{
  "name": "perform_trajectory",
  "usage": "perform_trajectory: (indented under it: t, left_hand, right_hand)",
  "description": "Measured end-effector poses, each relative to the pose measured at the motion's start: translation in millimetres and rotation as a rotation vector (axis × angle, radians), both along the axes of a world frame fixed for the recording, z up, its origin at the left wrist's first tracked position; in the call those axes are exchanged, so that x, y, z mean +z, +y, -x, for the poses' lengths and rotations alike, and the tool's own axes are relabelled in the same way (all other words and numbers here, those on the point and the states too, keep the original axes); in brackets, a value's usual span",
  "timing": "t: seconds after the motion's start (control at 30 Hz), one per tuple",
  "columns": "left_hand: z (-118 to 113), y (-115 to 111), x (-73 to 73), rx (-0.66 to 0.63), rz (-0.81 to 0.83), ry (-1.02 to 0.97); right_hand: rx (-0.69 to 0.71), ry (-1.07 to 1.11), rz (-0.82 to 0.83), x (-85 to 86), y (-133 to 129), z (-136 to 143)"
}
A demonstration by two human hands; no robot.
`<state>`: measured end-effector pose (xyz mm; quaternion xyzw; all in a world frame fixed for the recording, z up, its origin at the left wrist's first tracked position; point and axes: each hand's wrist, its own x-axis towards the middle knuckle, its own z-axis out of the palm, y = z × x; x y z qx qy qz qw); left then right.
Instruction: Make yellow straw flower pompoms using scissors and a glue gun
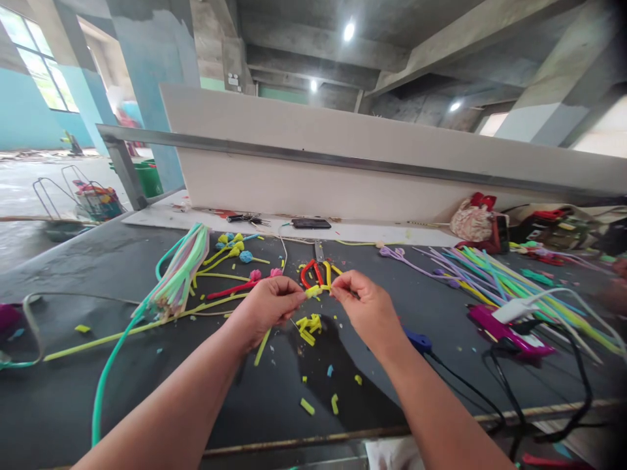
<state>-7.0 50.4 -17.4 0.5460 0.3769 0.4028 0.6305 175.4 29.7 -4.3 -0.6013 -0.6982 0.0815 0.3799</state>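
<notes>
In the head view, a short yellow pipe cleaner piece (314, 292) is stretched between my two hands above the dark table. My left hand (274, 301) pinches its left end between thumb and fingertips. At its right end, the fingertips of my right hand (361, 301) are closed in a pinch. Scissors (318, 271) with red and yellow handles lie just behind the piece. Below my hands is a small pile of cut yellow pipe cleaner pieces (308, 328). A blue corded tool (417, 341) lies beside my right forearm, partly hidden.
To the left lies a bundle of pastel pipe cleaners (183, 277), near yellow and blue knotted stems (232, 247). More loose stems (484, 274) spread at the right, by a magenta power strip (512, 333) with cables. A phone (312, 223) rests at the back, before a white board (313, 183).
</notes>
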Motion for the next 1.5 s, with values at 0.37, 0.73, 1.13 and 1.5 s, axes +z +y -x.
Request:
perform_trajectory:
  t: [0.37, 0.73, 1.13, 1.5]
  left_hand:
    - [-1.6, 1.6, -6.7, 0.014, -0.128, 0.166]
    - [-3.4, -2.8, 0.6, 0.024, -0.149, 0.194]
    - [-3.5, -6.4, 4.4, 0.032, -0.150, 0.205]
    - [-2.5, -3.4, 1.5, 0.087, -0.216, 0.250]
  right_hand:
    - [0.034, -0.128, -0.157, 4.1, -17.8, 14.2]
    - [-0.027, -0.252, -0.255, -2.2, -18.9, 23.2]
    - [-0.042, -0.267, -0.233, -3.1, -18.8, 22.9]
    - [-0.026, -0.263, -0.149, 0.6, -21.2, 22.5]
